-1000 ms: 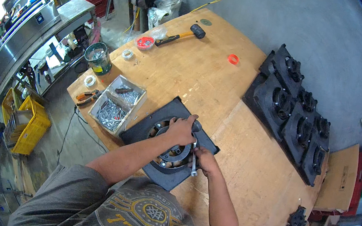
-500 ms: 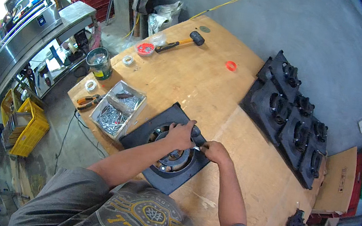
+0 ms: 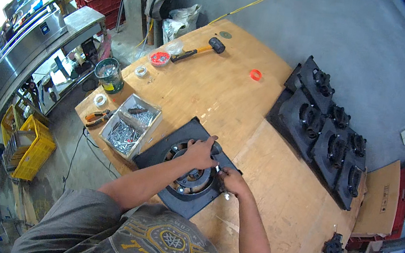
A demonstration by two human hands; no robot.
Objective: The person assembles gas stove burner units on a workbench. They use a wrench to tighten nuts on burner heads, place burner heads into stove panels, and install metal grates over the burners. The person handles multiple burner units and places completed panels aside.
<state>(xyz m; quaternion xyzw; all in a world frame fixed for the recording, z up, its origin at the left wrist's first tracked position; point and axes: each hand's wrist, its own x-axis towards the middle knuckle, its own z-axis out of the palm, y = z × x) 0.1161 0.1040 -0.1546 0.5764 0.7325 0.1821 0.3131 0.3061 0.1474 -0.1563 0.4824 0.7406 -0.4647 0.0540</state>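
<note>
A square black plate [image 3: 196, 128] lies at a slant on the wooden table, with a round black burner-like fitting [image 3: 193, 186] at its middle. My left hand [image 3: 200, 154] is over the far side of the fitting, its fingers and thumb bent around the raised edge. At the plate's right side, my right hand [image 3: 233, 181] is closed around a slim shiny metal tool [image 3: 227, 196]. The tool's bright tip shows by my left thumb; most of its length is hidden in my fingers, so its exact kind is unclear.
Left of the plate stand a divided box of screws [image 3: 126, 131], orange-handled pliers [image 3: 96, 117] and a bucket [image 3: 109, 76]. A mallet [image 3: 200, 49] and a red tape ring [image 3: 255, 75] lie farther off. Several similar black plates [image 3: 286, 118] are stacked along the right edge.
My right hand has swung down and toward me at the plate's right edge, turning the metal tool, whose near end now shows below my fingers. My left hand stays on the fitting.
</note>
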